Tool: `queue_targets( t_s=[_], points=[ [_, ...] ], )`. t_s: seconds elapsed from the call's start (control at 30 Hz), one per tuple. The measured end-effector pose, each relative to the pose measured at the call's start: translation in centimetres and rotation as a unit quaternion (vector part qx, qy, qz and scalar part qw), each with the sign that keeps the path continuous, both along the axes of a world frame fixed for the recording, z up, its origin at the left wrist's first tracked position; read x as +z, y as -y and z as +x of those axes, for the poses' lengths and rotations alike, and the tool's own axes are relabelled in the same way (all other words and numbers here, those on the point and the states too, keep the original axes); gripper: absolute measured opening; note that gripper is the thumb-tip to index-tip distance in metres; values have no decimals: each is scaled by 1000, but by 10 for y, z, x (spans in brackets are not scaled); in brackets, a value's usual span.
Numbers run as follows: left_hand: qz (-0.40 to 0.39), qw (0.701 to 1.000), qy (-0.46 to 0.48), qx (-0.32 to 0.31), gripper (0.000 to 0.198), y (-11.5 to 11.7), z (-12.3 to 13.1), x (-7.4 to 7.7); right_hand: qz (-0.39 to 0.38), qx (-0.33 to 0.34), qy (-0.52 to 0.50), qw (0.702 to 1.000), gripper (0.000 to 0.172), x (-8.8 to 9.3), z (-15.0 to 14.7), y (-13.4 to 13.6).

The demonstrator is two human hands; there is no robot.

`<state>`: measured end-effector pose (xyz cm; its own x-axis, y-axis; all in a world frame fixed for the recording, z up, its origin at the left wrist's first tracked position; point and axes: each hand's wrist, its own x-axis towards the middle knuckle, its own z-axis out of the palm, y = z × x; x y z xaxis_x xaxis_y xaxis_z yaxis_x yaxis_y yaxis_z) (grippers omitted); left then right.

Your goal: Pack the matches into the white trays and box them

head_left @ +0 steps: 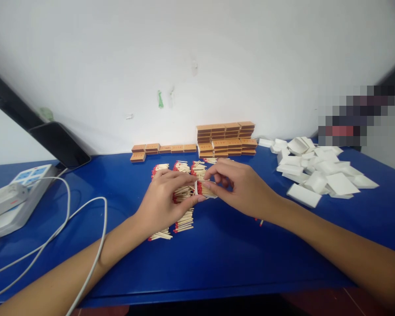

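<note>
A small white matchbox tray (196, 188) filled with red-headed matches (205, 189) is between my hands over the blue table. My left hand (167, 193) grips its left end with thumb and fingers. My right hand (236, 184) is closed at the other end, thumb and forefinger on the tray and its matches. Rows of loose matches (184, 224) lie under and around my left hand, heads mostly to the left. More match piles (181, 166) lie just beyond both hands. My left palm hides part of the rows.
Stacked orange-brown matchboxes (225, 139) and a lower row of them (171, 149) stand along the wall. Many white trays (316, 169) are heaped at right. A power strip (19, 197), a white cable (105, 219) and a black object (61, 145) are at left. Stray matches (260, 222) lie near my right forearm.
</note>
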<state>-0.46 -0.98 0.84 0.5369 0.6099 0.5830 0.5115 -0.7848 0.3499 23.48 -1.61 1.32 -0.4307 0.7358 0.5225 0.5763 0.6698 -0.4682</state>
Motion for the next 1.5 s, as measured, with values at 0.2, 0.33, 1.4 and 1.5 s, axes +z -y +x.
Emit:
queue_targets(
  t_s=[0.2, 0.33, 1.4, 1.5],
  points=[
    [6, 1000, 2, 1, 31, 0, -1, 0, -5, 5, -8, 1000, 8, -2, 0, -1],
    [10, 1000, 3, -3, 31, -1, -1, -1, -11, 1, -7, 1000, 6, -2, -1, -1],
    [0, 992, 50, 114, 31, -16, -15, -3, 185, -112, 237, 947, 32, 14, 74, -114],
    [-7, 990, 56, 127, 31, -18, -16, -2, 166, -95, 224, 955, 30, 16, 69, -80]
  ],
)
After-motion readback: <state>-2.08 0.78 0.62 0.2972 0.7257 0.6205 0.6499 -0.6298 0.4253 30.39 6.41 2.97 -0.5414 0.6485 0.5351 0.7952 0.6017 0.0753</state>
